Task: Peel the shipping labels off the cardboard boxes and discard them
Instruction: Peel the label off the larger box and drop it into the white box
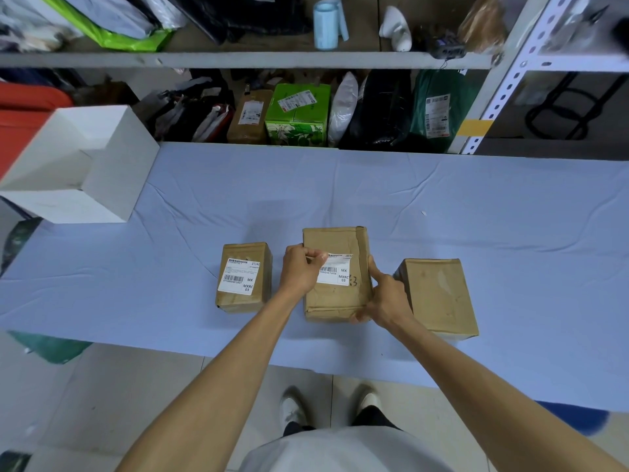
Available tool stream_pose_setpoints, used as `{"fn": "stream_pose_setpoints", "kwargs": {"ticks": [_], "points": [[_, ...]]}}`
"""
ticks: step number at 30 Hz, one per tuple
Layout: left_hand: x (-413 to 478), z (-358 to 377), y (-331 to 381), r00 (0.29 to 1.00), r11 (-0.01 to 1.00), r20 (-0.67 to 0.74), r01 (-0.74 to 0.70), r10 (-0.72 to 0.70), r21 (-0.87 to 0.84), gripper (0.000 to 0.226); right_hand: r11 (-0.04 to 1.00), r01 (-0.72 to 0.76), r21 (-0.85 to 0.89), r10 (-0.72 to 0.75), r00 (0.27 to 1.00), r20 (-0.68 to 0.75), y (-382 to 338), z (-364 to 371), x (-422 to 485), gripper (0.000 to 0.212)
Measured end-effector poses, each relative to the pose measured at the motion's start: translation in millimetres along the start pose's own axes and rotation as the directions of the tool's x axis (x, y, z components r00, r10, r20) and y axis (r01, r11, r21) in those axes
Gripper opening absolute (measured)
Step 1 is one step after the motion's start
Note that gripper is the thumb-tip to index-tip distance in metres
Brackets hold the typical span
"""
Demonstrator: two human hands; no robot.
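Three cardboard boxes stand in a row on the blue-covered table (442, 206). The middle box (335, 301) carries a white shipping label (335, 272) whose upper left corner is lifted. My left hand (301, 270) pinches that raised corner. My right hand (384, 298) grips the middle box at its right side and front corner. The left box (245, 277) bears a flat white label (240, 275). The right box (439, 294) shows no label on its top, only a pale torn patch.
An open white box (112, 185) sits at the table's far left corner. Behind the table, metal shelves (238, 59) hold parcels, bags and a green carton (297, 114). My feet stand on the tiled floor below the table's near edge.
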State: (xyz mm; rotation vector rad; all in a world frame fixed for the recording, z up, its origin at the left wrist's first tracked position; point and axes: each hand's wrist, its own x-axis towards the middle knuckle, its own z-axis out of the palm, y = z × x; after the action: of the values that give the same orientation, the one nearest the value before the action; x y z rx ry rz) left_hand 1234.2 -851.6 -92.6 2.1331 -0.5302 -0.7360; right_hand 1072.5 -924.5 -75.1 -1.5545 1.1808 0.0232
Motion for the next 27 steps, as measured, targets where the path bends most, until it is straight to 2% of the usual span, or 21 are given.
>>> {"fn": "stream_pose_setpoints", "kwargs": {"ticks": [2,7,11,27], "points": [[0.4,0.7,-1.7,1.000,1.000,0.005,0.002,-0.002,-0.001,0.017,0.999,0.027,-0.017,-0.027,1.000,-0.001,0.6,-1.3,0.1,0.110],[-2.3,0.5,1.9,1.000,1.000,0.015,-0.008,0.008,0.000,0.018,0.984,0.052,-0.172,-0.049,0.999,0.021,0.3,-4.1,-1.5,0.130],[-3.1,1.1,3.6,1.000,1.000,0.022,-0.002,0.002,0.001,0.023,0.968,0.061,-0.244,-0.058,0.998,0.019,-0.2,-5.7,-0.1,0.134],[-3.3,2.0,7.1,0.999,1.000,0.043,0.030,-0.030,-0.006,0.019,0.979,0.042,-0.198,-0.038,0.999,0.021,-0.9,-5.3,-0.1,0.131]]}}
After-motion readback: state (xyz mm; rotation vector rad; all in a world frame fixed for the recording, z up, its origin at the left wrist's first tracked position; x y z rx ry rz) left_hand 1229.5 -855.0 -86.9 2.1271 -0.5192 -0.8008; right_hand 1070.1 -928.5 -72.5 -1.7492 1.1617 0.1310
